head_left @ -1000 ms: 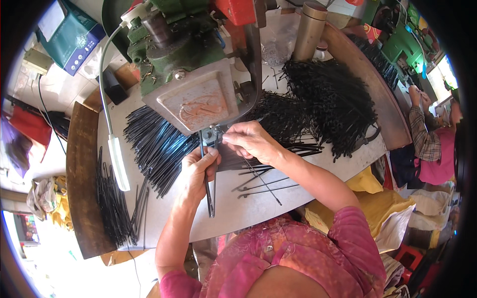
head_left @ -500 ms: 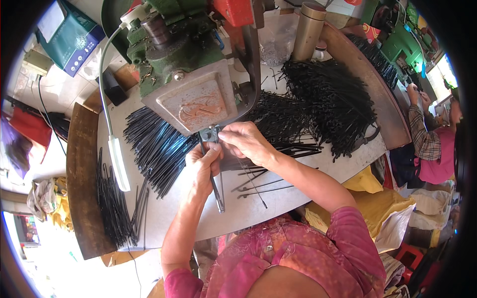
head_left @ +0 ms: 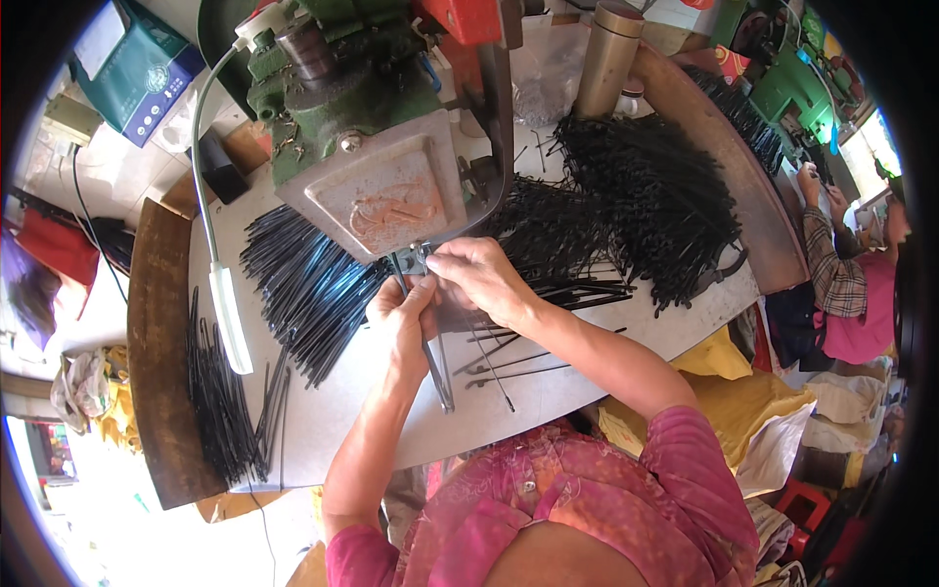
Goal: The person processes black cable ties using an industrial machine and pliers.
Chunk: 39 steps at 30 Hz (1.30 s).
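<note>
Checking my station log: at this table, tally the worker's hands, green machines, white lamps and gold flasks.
Left hand and right hand: 2
Green machine: 1
White lamp: 1
Gold flask: 1
Total: 5, without the black rods, too overlapped to count.

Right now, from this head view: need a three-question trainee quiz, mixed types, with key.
1. Fill in: the left hand grips long dark ____.
2. True or false: in this view, the slim white lamp hangs to the left of the green machine.
3. Choose: just beyond the large black heap on the right stands a
A) yellow sack
B) gold-coloured flask
C) blue-green box

Key
1. rods
2. True
3. B
</note>
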Each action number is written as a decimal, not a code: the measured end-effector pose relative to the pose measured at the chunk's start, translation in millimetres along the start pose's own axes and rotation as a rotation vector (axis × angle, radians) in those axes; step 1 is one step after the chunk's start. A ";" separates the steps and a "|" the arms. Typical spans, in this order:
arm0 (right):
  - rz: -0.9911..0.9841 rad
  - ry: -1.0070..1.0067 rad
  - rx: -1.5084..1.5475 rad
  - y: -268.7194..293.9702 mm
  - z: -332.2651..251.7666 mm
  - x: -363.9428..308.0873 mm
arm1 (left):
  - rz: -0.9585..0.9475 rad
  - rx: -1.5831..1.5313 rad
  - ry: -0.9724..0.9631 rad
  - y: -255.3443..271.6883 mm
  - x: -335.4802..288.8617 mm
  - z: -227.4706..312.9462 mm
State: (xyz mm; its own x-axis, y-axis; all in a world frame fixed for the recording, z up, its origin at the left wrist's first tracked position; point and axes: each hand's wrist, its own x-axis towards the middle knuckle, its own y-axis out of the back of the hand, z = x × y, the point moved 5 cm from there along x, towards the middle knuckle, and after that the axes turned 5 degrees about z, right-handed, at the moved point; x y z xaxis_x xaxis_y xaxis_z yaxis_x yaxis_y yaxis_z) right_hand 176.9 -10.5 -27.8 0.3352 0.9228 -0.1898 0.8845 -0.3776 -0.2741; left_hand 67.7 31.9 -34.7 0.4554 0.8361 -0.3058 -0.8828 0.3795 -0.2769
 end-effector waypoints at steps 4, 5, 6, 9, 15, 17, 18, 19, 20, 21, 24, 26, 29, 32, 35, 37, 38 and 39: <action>0.046 -0.005 0.040 -1.2 3.7 3.0 | 0.015 -0.025 -0.026 1.0 2.0 -1.6; 0.045 -0.006 0.040 -2.1 4.0 3.3 | 0.017 -0.026 -0.025 0.3 1.7 -1.1; 0.053 0.012 0.017 -2.6 3.3 3.5 | 0.025 -0.029 -0.030 -0.2 1.5 -0.5; 0.059 0.024 -0.013 -2.0 2.6 2.2 | 0.013 -0.025 -0.022 1.3 2.5 -1.7; 0.054 0.015 0.019 -4.2 2.9 1.5 | 0.047 -0.014 -0.011 2.0 0.5 -0.3; 0.051 -0.019 0.052 -4.6 2.8 0.8 | 0.033 -0.017 0.006 2.2 1.3 0.9; 0.048 -0.033 0.080 -4.3 3.1 0.4 | 0.034 -0.050 0.037 0.2 0.8 2.3; 0.044 -0.047 0.107 -4.2 3.2 0.1 | 0.035 -0.083 0.069 -1.8 0.2 3.7; 0.043 -0.048 0.106 -4.8 2.3 0.1 | 0.056 -0.057 0.064 -2.0 -0.1 5.8; 0.039 -0.038 0.067 -5.6 0.4 -0.1 | 0.058 -0.058 0.064 -1.5 0.9 6.2; 0.035 -0.032 0.022 -6.2 -0.5 0.7 | 0.033 0.047 0.015 0.4 2.6 8.4; 0.036 -0.034 0.015 -5.7 0.4 1.3 | 0.029 0.033 0.027 1.3 4.5 3.2; 0.070 -0.073 -0.049 -2.6 2.5 1.4 | 0.043 0.003 0.051 0.3 4.6 2.8; 0.051 -0.118 -0.023 -1.6 0.3 0.2 | -0.002 0.042 0.048 1.6 5.0 6.6; 0.060 -0.095 -0.147 12.7 -8.7 -4.2 | 0.020 0.039 0.077 1.9 2.4 7.2; 0.109 -0.067 -0.150 31.8 -12.0 -4.4 | 0.012 0.053 0.094 3.5 3.5 8.1; 0.143 -0.053 -0.155 41.1 -13.2 -4.3 | 0.007 0.063 0.092 4.0 2.3 9.6; 0.162 -0.064 -0.134 48.4 -14.6 -4.8 | 0.003 0.074 0.091 5.0 1.3 10.8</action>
State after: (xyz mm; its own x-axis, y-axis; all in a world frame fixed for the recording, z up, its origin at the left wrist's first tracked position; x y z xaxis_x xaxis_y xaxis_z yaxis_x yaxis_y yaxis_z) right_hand 222.9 -32.0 -26.4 0.4591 0.8426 -0.2815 0.8574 -0.5032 -0.1079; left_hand 62.7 39.2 -26.7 0.4581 0.7993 -0.3890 -0.8889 0.4077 -0.2090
